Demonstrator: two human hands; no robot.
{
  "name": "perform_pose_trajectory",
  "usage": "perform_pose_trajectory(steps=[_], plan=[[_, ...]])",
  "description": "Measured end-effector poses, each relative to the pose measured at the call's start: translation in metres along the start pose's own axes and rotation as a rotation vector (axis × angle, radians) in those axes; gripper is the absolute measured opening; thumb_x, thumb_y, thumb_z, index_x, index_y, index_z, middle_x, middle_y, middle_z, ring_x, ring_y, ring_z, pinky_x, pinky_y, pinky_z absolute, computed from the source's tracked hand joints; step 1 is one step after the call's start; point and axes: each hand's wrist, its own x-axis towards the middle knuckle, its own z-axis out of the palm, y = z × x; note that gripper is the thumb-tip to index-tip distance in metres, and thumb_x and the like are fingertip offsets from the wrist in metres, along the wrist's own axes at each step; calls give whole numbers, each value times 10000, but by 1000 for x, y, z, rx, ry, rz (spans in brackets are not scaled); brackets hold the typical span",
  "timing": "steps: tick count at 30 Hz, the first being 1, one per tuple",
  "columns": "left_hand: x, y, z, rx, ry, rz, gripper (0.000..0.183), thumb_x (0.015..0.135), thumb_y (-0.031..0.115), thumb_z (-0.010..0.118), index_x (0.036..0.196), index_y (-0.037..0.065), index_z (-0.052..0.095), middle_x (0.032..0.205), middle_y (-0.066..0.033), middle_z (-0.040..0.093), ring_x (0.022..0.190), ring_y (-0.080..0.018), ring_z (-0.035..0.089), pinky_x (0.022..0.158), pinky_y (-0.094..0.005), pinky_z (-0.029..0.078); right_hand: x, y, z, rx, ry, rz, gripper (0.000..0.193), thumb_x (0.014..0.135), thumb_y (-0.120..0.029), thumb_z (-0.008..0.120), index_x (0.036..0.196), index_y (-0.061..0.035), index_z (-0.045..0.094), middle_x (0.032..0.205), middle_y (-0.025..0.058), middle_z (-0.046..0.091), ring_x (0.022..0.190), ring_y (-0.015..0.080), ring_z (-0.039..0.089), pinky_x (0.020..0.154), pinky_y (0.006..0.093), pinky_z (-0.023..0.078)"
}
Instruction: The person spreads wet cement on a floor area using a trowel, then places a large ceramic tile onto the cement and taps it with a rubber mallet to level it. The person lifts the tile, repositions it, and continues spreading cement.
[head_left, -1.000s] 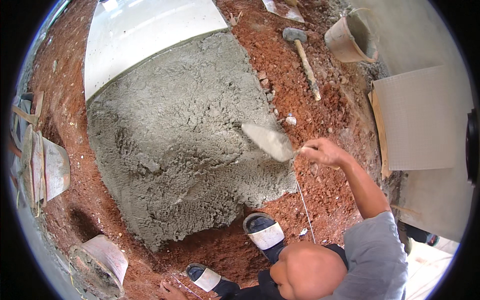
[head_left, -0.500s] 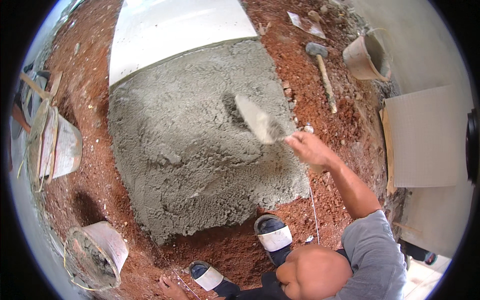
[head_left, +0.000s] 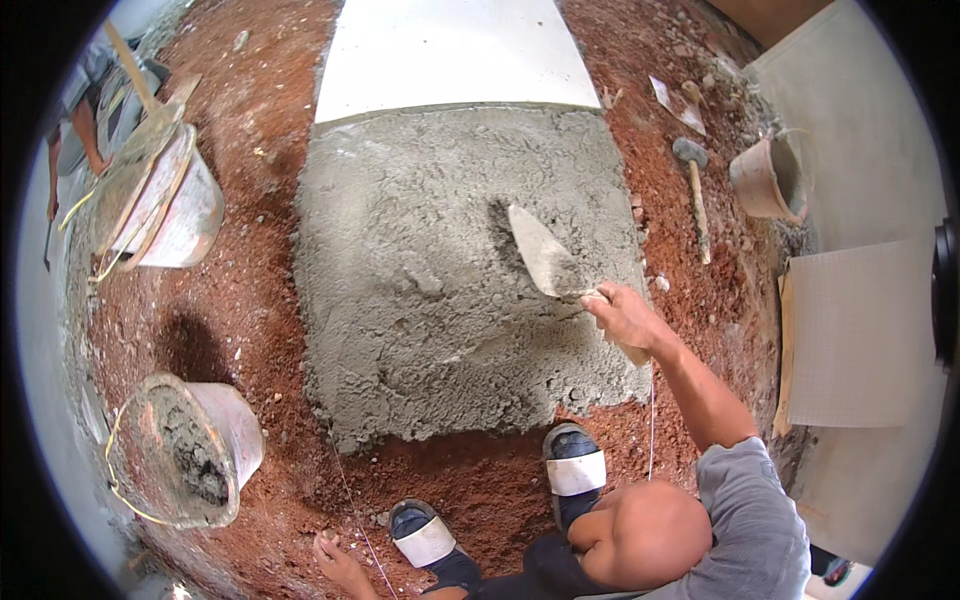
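My right hand (head_left: 627, 322) grips a trowel (head_left: 545, 253) by its handle. The pointed blade, smeared with grey, is held over a broad bed of wet mortar (head_left: 430, 330), casting a dark shadow on it. Rough and lumpy on top, the mortar abuts a white slab (head_left: 450, 55) at its far side. Low on the left, my left hand (head_left: 338, 562) hangs over the red soil beside a taut string (head_left: 362, 530). Its fingers look loosely parted, with nothing visible in them. My sandalled feet (head_left: 575, 460) rest on the soil at the mortar's near edge.
On the left stand a bucket with mortar (head_left: 235, 425) and stacked buckets (head_left: 205, 215); another person's arm (head_left: 85, 135) shows behind. A mallet (head_left: 697, 205) lies on the soil at right, near another bucket (head_left: 755, 185) and a pale panel (head_left: 850, 335) by the wall.
The whole view has shifted, so the scene sits farther right. The trowel has swung slightly over the mortar, still in my right hand. Lumps in the mortar's near half look flatter.
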Motion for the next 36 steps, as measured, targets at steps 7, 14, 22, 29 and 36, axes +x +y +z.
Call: perform_pose_trajectory(steps=[7,14,22,29,36], plan=[[17,-14,-19,236,20,-127,365,1013,279,460,1137,-46,570,856,-157,611,679,-210,591,665,-337,473,-11,-62,28,74,-51,44,387,960,-383,504,1059,-10,539,790,67,558,659,144,561,593,315,490],[20,-36,-16,12,234,-101,308,989,232,523,1059,-55,610,1002,-175,623,867,-280,610,807,-375,477,-37,-127,54,-603,-23,-311,408,925,-419,547,1037,-28,573,830,163,625,800,327,616,733,437,476],[23,-53,-21,278,352,8,389,975,296,543,1094,-63,635,1249,-191,573,1060,-300,584,875,-389,484,-85,-230,88,-682,-5,-673,366,921,-345,588,1103,-28,586,846,163,659,767,305,654,717,417,515],[31,-41,-5,-184,307,-166,318,953,201,578,1173,-30,581,1332,-178,494,1115,-280,553,916,-379,463,-126,-368,185,-927,-46,-1084,318,941,-275,576,1150,-38,603,842,130,679,723,249,684,637,394,556],[26,-59,5,-77,272,-177,381,989,269,533,1229,-26,560,1325,-179,507,1213,-290,494,1008,-391,410,-95,-429,329,-1324,-98,-1179,199,781,-237,696,942,-120,714,833,40,715,760,221,689,576,406,540]])
